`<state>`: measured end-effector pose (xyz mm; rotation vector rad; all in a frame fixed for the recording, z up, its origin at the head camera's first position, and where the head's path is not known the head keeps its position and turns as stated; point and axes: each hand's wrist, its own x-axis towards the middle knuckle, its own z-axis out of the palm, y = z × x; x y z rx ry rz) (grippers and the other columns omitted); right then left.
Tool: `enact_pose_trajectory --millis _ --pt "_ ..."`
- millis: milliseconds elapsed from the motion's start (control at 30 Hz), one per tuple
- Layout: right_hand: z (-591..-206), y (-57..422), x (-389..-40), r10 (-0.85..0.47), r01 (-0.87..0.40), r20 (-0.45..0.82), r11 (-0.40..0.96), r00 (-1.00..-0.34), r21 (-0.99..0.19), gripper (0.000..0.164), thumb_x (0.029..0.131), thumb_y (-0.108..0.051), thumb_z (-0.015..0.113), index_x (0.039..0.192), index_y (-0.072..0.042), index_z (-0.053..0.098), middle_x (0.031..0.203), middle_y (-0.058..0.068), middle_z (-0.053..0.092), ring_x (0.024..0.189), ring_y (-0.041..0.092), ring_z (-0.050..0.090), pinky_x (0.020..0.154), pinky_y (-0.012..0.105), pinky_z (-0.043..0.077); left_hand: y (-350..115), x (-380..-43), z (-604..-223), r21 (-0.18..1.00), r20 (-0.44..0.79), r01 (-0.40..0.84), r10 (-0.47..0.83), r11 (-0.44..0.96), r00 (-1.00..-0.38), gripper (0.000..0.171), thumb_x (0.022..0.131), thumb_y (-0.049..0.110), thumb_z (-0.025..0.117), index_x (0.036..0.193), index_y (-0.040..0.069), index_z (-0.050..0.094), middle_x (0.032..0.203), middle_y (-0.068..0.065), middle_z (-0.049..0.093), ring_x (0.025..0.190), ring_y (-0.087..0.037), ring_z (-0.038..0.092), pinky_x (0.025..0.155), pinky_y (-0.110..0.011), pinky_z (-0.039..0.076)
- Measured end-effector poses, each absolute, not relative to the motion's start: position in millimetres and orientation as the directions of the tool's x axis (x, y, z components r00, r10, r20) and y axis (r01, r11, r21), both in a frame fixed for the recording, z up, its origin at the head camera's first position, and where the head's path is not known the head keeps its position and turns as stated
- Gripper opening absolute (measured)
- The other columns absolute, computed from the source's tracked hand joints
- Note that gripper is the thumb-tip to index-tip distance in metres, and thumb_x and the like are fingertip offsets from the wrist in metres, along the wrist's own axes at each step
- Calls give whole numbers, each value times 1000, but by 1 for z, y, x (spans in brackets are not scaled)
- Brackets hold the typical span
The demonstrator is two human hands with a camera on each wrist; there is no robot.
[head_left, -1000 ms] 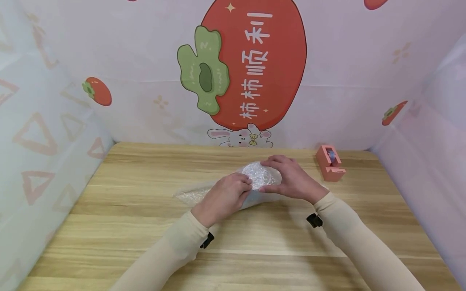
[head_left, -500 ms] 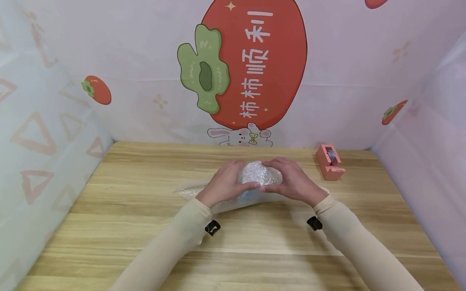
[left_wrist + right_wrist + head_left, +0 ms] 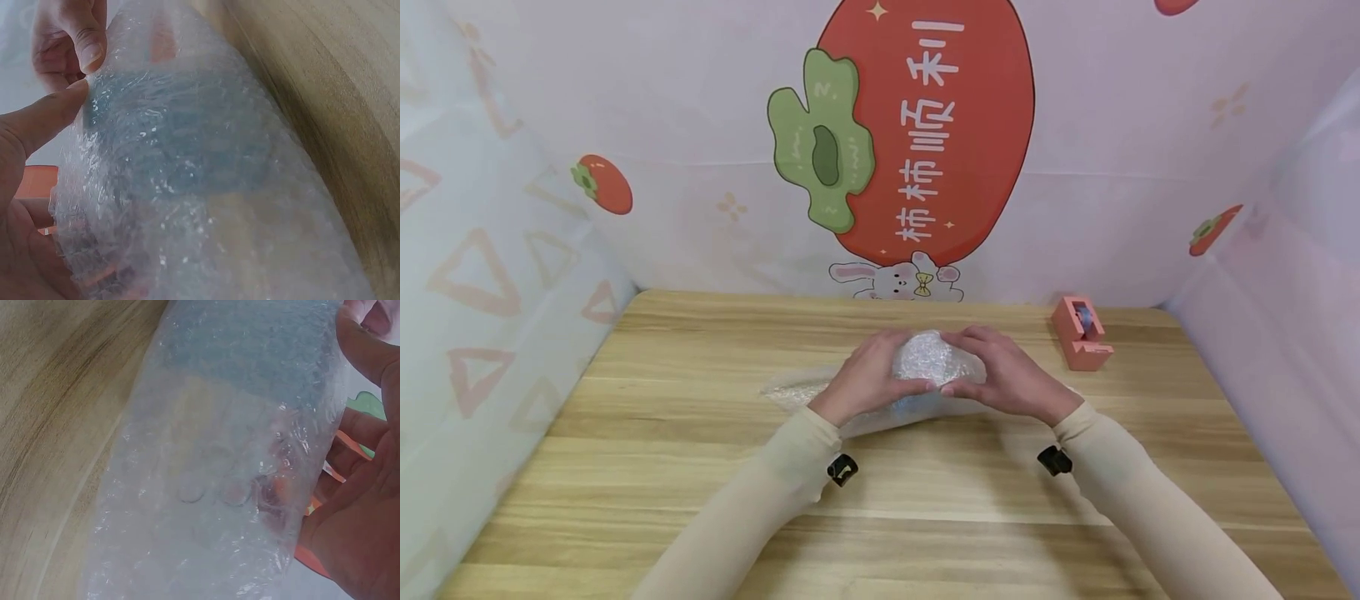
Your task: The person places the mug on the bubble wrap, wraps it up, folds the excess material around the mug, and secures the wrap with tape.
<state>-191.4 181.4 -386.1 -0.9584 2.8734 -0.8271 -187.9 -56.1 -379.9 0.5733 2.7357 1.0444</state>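
Note:
A bubble-wrapped bundle stands on the wooden table, its round top facing up. Through the clear wrap a blue band shows; what the inner object is stays hidden. My left hand grips the bundle from the left, fingers round the far side and thumb along the near rim. From the right, my right hand curves round it in the same way, and the two thumb tips nearly meet at the front. Loose bubble wrap spreads out to the left and also along the front, as the right wrist view shows.
A pink tape dispenser with a blue roll stands at the back right of the wooden table. Printed cloth walls rise behind the table and at both sides.
My left hand has shifted from pressing the wrap at the left of the top to curving round the bundle's left side, thumb now in front. My right hand has hardly moved.

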Motion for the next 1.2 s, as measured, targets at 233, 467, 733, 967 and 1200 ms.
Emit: enact_pose_trajectory --millis 233,467,733,967,1200 --pt "-379 182 -190 -570 -553 118 692 -813 -465 80 84 -45 82 149 -11 51 144 13 54 131 35 51 106 57 45 -54 -187 -380 638 -5 329 432 696 -902 79 85 37 83 150 8 48 149 -12 48 127 -31 50 104 -50 48" --pt "-372 190 -198 -557 -517 57 722 -829 -461 91 78 -52 85 151 -13 48 152 15 46 139 38 42 107 61 41 -54 -189 -378 626 1 347 444 699 -896 78 85 34 83 149 8 48 151 -12 48 132 -31 49 107 -51 44" --pt "-373 208 -215 -552 -434 -109 749 -827 -500 115 65 -59 91 158 -21 35 157 11 39 144 38 31 107 70 34 -58 -195 -377 623 -35 349 472 699 -881 78 85 34 83 149 9 48 154 -9 46 141 -30 42 115 -51 35" --pt "-381 220 -225 -586 -446 -158 741 -795 -502 107 68 -57 90 152 -10 43 145 12 53 136 38 43 108 64 37 -61 -200 -377 618 -20 392 512 681 -859 77 84 31 84 148 7 48 153 -9 47 141 -29 44 115 -48 35" --pt "-382 223 -236 -545 -365 -219 759 -810 -539 91 73 -54 88 142 -5 55 137 14 59 128 36 53 107 57 42 -61 -201 -377 617 -17 406 528 674 -849 76 85 30 83 148 8 48 152 -9 48 138 -29 46 114 -49 37"
